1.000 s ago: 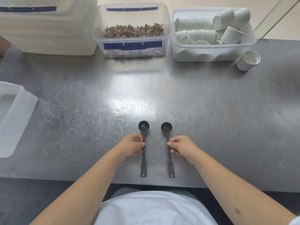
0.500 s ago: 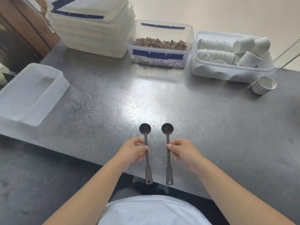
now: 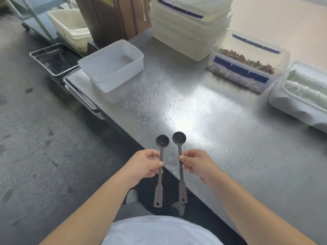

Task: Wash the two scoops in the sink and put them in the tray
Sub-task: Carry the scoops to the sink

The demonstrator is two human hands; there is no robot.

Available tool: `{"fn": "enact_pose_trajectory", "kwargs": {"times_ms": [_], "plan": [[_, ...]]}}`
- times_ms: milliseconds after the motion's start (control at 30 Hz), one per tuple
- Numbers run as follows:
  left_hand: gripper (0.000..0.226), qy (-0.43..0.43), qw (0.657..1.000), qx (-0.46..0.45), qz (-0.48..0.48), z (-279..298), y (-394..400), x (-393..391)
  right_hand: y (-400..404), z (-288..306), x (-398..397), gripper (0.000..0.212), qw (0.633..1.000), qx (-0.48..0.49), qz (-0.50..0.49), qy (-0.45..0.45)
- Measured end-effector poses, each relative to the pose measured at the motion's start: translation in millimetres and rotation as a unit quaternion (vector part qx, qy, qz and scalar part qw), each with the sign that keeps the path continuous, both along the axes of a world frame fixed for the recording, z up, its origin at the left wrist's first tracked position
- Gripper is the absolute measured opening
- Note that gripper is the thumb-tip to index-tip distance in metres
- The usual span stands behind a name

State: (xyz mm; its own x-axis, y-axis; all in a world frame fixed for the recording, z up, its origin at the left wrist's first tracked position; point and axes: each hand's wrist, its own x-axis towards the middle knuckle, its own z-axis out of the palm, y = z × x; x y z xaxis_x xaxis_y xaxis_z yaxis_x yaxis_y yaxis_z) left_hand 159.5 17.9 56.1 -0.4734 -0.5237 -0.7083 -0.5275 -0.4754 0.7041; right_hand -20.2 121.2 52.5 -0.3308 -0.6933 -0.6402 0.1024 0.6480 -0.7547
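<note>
Two dark long-handled scoops with small round bowls are lifted off the steel table [image 3: 230, 138]. My left hand [image 3: 144, 165] pinches the handle of the left scoop [image 3: 161, 144]. The right scoop [image 3: 179, 140] is gripped mid-handle by my right hand [image 3: 198, 164]. Both scoops point away from me, side by side over the table's near-left edge, their perforated handle ends hanging toward my body. A dark metal tray [image 3: 54, 59] sits low at the far left. No sink is in view.
A white empty tub [image 3: 113, 68] stands at the table's left end above a white tray [image 3: 77, 82]. Stacked white containers [image 3: 191, 29], a clear box of dried bits [image 3: 247, 62] and a bin of white cups [image 3: 304, 96] line the back. Water drops dot the table.
Both hands have lifted the scoops off the table and drawn them toward the table's near-left edge. My view has swung left, bringing the floor and dark tray into sight.
</note>
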Motion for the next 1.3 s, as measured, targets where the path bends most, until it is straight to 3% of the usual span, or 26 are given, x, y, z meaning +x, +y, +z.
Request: {"fn": "enact_pose_trajectory", "kwargs": {"times_ms": [400, 700, 1033, 1300], "plan": [[0.021, 0.012, 0.987, -0.026, 0.156, 10, -37, 186, -100, 18, 160, 0.026, 0.984, 0.012, 0.174, 0.028], [0.020, 0.030, 0.947, -0.051, 0.315, 19, -56, 364, -172, 30, 340, 0.023, 0.950, -0.022, 0.310, 0.009], [0.024, 0.027, 0.866, -0.069, 0.494, 30, -39, 522, -226, 35, 522, 0.024, 0.878, -0.013, 0.477, -0.037], [0.026, 0.016, 0.772, -0.062, 0.633, 29, -37, 609, -280, 28, 648, 0.017, 0.796, 0.002, 0.599, -0.085]]}}
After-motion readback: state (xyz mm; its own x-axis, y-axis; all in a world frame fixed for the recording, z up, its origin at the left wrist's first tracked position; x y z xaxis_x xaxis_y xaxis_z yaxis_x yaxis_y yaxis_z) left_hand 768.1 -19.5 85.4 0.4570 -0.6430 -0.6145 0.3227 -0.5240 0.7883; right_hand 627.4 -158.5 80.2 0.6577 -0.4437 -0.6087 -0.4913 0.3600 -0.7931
